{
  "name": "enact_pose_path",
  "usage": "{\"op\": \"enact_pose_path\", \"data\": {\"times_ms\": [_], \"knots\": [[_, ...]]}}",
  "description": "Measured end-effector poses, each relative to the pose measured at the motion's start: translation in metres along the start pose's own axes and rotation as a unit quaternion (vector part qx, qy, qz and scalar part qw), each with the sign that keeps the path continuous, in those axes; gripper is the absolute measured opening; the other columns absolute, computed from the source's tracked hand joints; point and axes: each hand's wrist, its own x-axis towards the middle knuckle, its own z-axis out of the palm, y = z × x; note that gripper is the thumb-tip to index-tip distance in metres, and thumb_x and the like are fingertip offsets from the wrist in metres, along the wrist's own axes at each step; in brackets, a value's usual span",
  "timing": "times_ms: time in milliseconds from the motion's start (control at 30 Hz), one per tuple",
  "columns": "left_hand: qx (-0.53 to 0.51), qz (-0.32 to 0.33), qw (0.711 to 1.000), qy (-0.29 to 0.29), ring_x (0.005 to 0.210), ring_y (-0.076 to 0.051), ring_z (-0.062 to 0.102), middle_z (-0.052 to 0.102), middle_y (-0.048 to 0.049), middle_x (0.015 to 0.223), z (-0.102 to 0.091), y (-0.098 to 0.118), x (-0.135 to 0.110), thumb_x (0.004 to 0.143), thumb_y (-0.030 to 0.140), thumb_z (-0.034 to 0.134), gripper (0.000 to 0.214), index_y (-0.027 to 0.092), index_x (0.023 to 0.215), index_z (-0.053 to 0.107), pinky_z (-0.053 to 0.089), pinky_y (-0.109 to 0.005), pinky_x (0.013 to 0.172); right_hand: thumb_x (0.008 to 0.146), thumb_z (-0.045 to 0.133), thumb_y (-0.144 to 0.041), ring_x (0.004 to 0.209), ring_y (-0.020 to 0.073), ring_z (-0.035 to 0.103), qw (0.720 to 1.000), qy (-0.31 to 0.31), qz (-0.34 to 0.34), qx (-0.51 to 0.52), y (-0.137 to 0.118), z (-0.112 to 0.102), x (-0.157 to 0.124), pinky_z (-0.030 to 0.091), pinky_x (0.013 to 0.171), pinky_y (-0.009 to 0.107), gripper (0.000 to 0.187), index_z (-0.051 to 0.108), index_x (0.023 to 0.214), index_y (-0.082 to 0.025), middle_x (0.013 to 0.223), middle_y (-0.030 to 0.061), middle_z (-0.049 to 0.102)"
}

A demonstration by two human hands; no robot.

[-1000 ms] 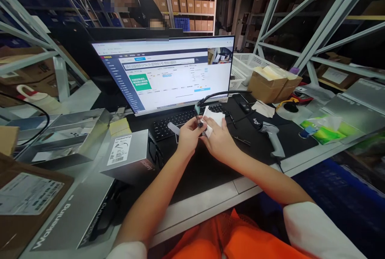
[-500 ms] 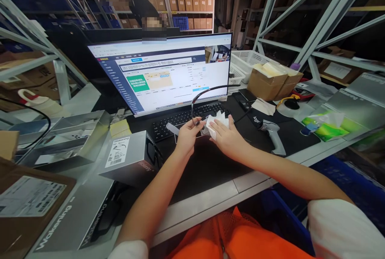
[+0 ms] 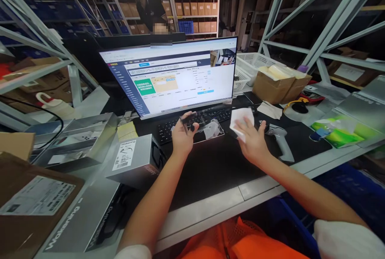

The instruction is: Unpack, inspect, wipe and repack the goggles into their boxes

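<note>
L hand [image 3: 183, 135] is pinching a small dark item [image 3: 189, 119] over the keyboard [image 3: 167, 130], mid desk [image 3: 210, 205]. R hand [image 3: 252, 140], apart to the right, is gripping a white wipe [image 3: 240, 119] w/ curled fingers, just left of the scanner [image 3: 279, 134]. Monitor [image 3: 180, 78] is glowing on the far side.

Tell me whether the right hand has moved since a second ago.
Yes. The right hand, holding the white cloth, moved right, away from the left hand toward the scanner.

Open mat [image 3: 216, 160] between left hand [image 3: 183, 132] and right hand [image 3: 252, 140]; grey box [image 3: 132, 162], keyboard [image 3: 168, 126], scanner [image 3: 281, 134] hem it in
</note>
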Motion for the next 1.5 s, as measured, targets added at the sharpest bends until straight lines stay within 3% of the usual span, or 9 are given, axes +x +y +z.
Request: {"op": "enact_pose_path", "data": {"times_ms": [100,200,367,467,600,733,867,1267,1500], "knots": [[-0.003,0.049,0.998,-0.034,0.124,-0.028,0.063,0.070,-0.0134,0.127,-0.004,0.001,-0.001,0.084,0.050,0.078,0.046,0.024,0.120,0.071,0.054,-0.037,0.101,0.104,0.036,-0.045,0.126,0.0367,0.061,0.960,0.040,0.226,0.163,0.010,0.016,-0.009,0.025,0.116,0.070,0.047,0.069,0.118,-0.014,0.122,0.0173,0.073],[-0.010,0.068,0.995,-0.067,0.123,-0.027,0.064,0.071,-0.0122,0.125,0.000,0.004,-0.006,0.085,0.050,0.077,0.046,0.025,0.123,0.070,0.051,-0.038,0.106,0.102,0.031,-0.060,0.091,0.0312,0.072,0.921,0.059,0.310,0.228,0.013,0.024,0.004,0.053,0.095,0.054,0.062,0.072,0.098,-0.014,0.090,0.0138,0.076],[-0.047,-0.002,0.995,-0.093,0.118,-0.028,0.066,0.074,-0.0112,0.117,0.012,0.010,-0.016,0.081,0.055,0.079,0.051,0.022,0.119,0.073,0.048,-0.041,0.109,0.101,0.037,-0.065,0.127,0.0254,0.061,0.900,0.122,0.222,0.354,-0.006,0.005,0.050,0.043,0.115,0.041,0.059,0.072,0.116,-0.020,0.120,0.0106,0.073],[-0.059,-0.066,0.990,-0.113,0.112,-0.028,0.069,0.075,-0.0115,0.110,0.017,0.013,-0.020,0.077,0.058,0.080,0.050,0.020,0.110,0.077,0.048,-0.040,0.107,0.097,0.042,-0.070,0.141,0.0278,0.050,0.900,0.045,0.138,0.410,-0.014,-0.003,0.061,0.035,0.122,0.044,0.065,0.069,0.128,-0.019,0.141,0.0113,0.064],[-0.117,-0.131,0.976,-0.127,0.108,-0.027,0.069,0.076,-0.0100,0.105,0.022,0.017,-0.022,0.072,0.054,0.086,0.051,0.022,0.111,0.078,0.046,-0.040,0.108,0.095,0.041,-0.075,0.146,0.0318,0.045,0.842,-0.116,0.096,0.518,-0.011,0.001,0.050,0.040,0.119,0.049,0.076,0.063,0.139,-0.017,0.153,0.0129,0.052],[-0.170,-0.197,0.959,-0.113,0.097,-0.025,0.071,0.077,-0.0083,0.096,0.027,0.018,-0.021,0.067,0.052,0.090,0.048,0.021,0.102,0.080,0.048,-0.039,0.102,0.094,0.036,-0.079,0.153,0.0312,0.031,0.846,-0.145,0.072,0.509,-0.011,0.001,0.041,0.029,0.125,0.050,0.083,0.059,0.144,-0.016,0.155,0.0139,0.049],[-0.224,-0.272,0.930,-0.101,0.085,-0.020,0.070,0.076,-0.0064,0.085,0.031,0.022,-0.022,0.066,0.050,0.092,0.044,0.018,0.095,0.080,0.050,-0.035,0.093,0.093,0.037,-0.078,0.151,0.0331,0.036,0.846,-0.139,0.088,0.507,-0.016,-0.006,0.039,0.039,0.119,0.048,0.084,0.057,0.146,-0.016,0.160,0.0158,0.042],[-0.218,-0.267,0.928,-0.139,0.098,-0.025,0.071,0.077,-0.0078,0.091,0.030,0.029,-0.024,0.064,0.050,0.093,0.047,0.021,0.100,0.080,0.048,-0.040,0.099,0.097,0.046,-0.067,0.144,0.0360,0.047,0.860,-0.029,0.081,0.502,-0.004,-0.008,0.028,0.042,0.118,0.051,0.065,0.070,0.131,-0.018,0.151,0.0140,0.055],[-0.194,-0.232,0.929,-0.212,0.109,-0.029,0.067,0.074,-0.0114,0.108,0.024,0.029,-0.026,0.064,0.056,0.091,0.054,0.022,0.104,0.080,0.048,-0.041,0.100,0.104,0.036,-0.057,0.128,0.0294,0.063,0.791,0.246,0.277,0.486,0.001,0.010,0.038,0.049,0.111,0.047,0.061,0.062,0.139,-0.015,0.137,0.0137,0.066]]}}
